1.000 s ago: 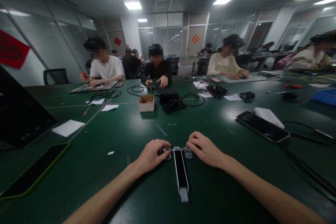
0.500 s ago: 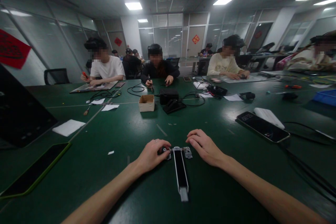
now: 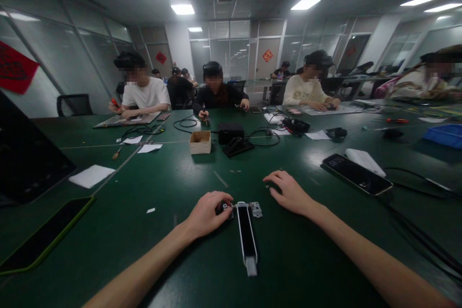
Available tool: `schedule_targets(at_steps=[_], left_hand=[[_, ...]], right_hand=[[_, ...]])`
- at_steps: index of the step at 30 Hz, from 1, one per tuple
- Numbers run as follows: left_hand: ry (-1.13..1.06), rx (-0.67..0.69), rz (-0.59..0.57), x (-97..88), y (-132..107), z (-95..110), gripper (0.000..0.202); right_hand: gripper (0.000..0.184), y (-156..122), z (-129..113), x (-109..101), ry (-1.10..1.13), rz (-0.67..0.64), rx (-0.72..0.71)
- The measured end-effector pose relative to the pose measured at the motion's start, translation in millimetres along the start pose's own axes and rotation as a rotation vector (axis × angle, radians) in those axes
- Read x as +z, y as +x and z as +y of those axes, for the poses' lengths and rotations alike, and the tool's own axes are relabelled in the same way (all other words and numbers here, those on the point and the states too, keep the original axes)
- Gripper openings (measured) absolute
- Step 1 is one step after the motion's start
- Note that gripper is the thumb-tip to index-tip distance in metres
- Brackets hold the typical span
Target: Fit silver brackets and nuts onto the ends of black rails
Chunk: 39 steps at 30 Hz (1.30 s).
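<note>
A long narrow piece with a white frame and a black middle lies on the green table, its pale tab pointing towards me. Metal brackets sit at both sides of its far end. My left hand pinches the left bracket, which its fingers partly cover. The right bracket is uncovered. My right hand hovers to the right and beyond that bracket, thumb and forefinger apart. Near those fingertips is a tiny shiny part; whether it touches them I cannot tell.
A small open box and a black device stand ahead. A phone lies right, a green-edged tablet-like item left, beside a dark screen. Several people sit across the table.
My right hand has moved away from the right bracket, up and to the right, and its fingers have spread. The tiny shiny part now shows by it. My left hand stays on the left bracket.
</note>
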<state>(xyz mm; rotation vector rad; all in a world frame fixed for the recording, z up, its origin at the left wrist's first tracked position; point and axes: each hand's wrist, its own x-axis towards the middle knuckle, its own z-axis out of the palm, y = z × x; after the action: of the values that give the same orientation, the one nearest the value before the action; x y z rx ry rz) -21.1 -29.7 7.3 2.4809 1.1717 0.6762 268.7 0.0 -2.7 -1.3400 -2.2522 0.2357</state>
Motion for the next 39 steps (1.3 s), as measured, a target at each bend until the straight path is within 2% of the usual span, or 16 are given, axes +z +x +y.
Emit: schedule_targets(at_steps=[4, 8, 15, 19, 21, 26, 30, 33, 39], left_hand=[[0.008, -0.001, 0.024, -0.5, -2, 1, 0.018], [0.066, 0.069, 0.074, 0.3, -5, 1, 0.016], [0.172, 0.414, 0.252, 8.1, -7, 1, 0.013], [0.174, 0.491, 0.248, 11.9, -9, 1, 0.013], [0.172, 0.523, 0.26, 12.7, -10, 2, 0.012], [0.139, 0.621, 0.395, 11.7, -7, 9, 0.015], [0.157, 0.628, 0.463, 7.9, -3, 6, 0.014], [0.172, 0.546, 0.437, 3.9, -3, -5, 0.009], [0.168, 0.271, 0.191, 0.3, -4, -22, 0.006]], right_hand=[[0.02, 1, 0, -1, -0.017, -0.106, 0.038], [0.019, -1, -22, -3, 0.042, -0.14, -0.025], [0.023, -16, -85, 9, 0.28, -0.055, -0.276], [0.024, -21, -98, 19, 0.387, 0.003, -0.327], [0.025, -21, -97, 22, 0.406, 0.012, -0.328], [0.027, -20, -90, 25, 0.371, 0.014, -0.342], [0.027, -17, -83, 20, 0.268, 0.02, -0.396], [0.025, -13, -71, 12, 0.148, 0.027, -0.354], [0.023, -7, -38, 6, 0.086, -0.059, -0.174]])
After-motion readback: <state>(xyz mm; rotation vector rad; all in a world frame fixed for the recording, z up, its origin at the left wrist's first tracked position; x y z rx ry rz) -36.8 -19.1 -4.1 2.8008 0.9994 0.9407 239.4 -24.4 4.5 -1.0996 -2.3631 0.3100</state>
